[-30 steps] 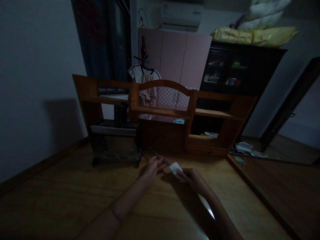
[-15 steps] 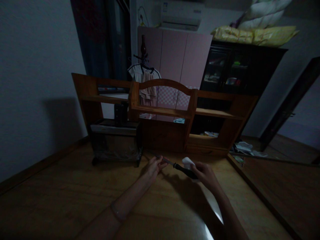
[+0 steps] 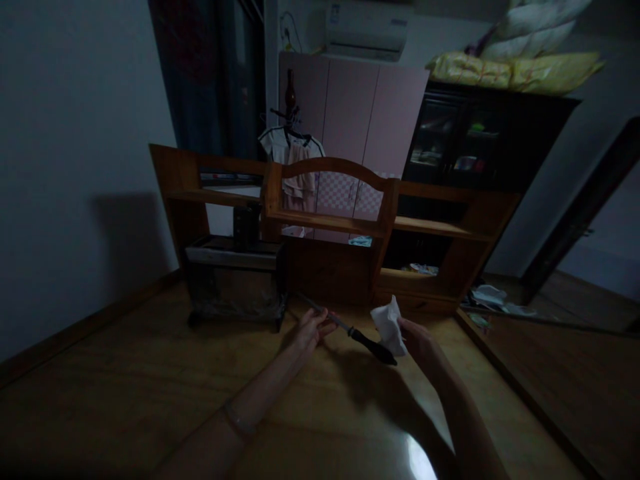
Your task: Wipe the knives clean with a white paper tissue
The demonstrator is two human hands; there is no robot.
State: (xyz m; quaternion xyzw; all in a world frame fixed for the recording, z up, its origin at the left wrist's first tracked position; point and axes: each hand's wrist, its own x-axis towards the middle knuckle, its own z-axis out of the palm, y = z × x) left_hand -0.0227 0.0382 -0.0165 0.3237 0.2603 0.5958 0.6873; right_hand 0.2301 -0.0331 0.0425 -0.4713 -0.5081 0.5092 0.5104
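Observation:
My left hand (image 3: 311,329) pinches the metal shaft of a long tool with a black handle (image 3: 370,345), held just above the wooden desk top (image 3: 150,373). The thin metal end sticks out past my fingers toward the shelf. My right hand (image 3: 419,337) is closed on a crumpled white tissue (image 3: 391,323), right beside the free end of the black handle. The room is dim.
A wooden hutch shelf (image 3: 330,223) stands at the back of the desk. A dark box-shaped appliance (image 3: 235,283) sits at its left. Behind are a pink wardrobe (image 3: 360,113), a dark glass cabinet (image 3: 465,143) and hanging clothes (image 3: 293,163). The desk's right edge runs diagonally.
My right hand slid the white tissue along the tool from the shaft, over the black handle and off its end, then lifted slightly. My left hand kept its hold.

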